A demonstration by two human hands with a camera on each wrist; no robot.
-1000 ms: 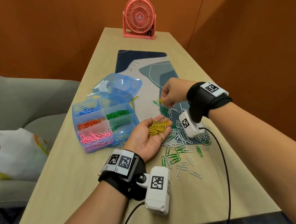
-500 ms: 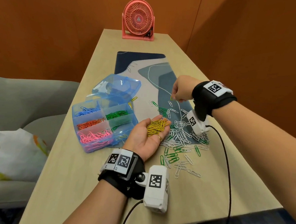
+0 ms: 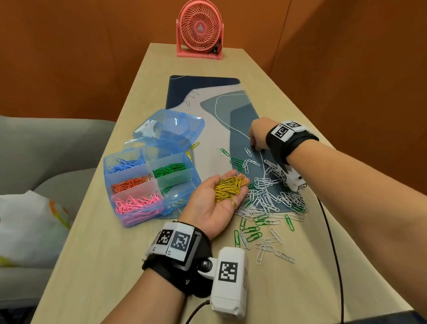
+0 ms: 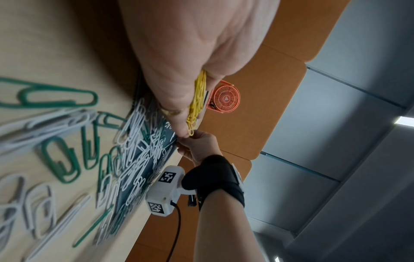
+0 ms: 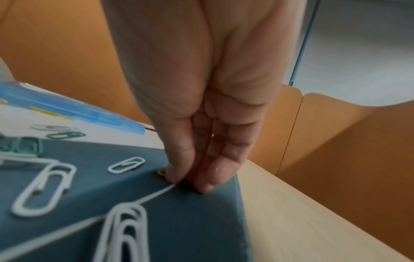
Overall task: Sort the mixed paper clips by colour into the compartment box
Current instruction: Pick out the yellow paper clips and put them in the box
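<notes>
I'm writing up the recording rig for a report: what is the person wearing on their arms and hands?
Both forearms are bare, with no sleeves. The left wrist has a black strap carrying white square-code tags and a white camera box with a black cable. The right wrist has the same black strap, white code tags, white camera box and a thin black cable. A gold ring sits on a left finger.

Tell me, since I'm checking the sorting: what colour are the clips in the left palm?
Yellow: the clips piled in the left hand, clearest in the head view.
</notes>
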